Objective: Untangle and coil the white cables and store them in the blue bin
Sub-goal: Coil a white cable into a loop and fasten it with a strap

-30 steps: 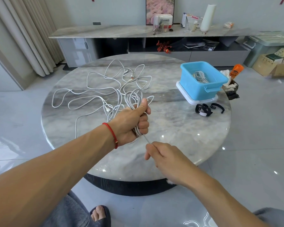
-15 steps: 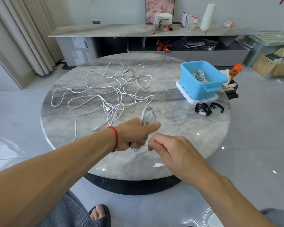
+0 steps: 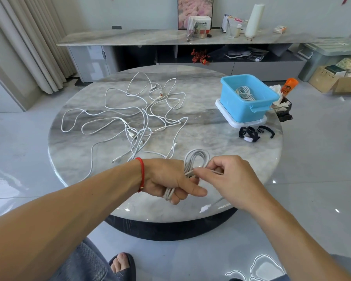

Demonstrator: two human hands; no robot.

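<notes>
The round marble worktop (image 3: pixel 190 207) carries everything. Across its far left lies the tangle (image 3: pixel 138 118) of white cables, loose and overlapping, not yet sorted. At the far right stands the blue bin (image 3: pixel 272 96) on a white lid, with one coiled cable (image 3: pixel 244 93) already inside; black straps (image 3: pixel 251 133) lie just in front of it.

Over the near edge, the left hand (image 3: pixel 166 181) is closed around a coil (image 3: pixel 195 161), its loops rising above the fist; clamping the middle likely stops the turns from springing apart. The right hand (image 3: pixel 229 175) pinches the coil's free tail between thumb and forefinger, just beside the left thumb, seemingly to wind it round the bundle's waist and bind it. The plug (image 3: pixel 205 208) at the tail's end dangles below, near the worktop edge. Once bound, the coil should go into the bin.
</notes>
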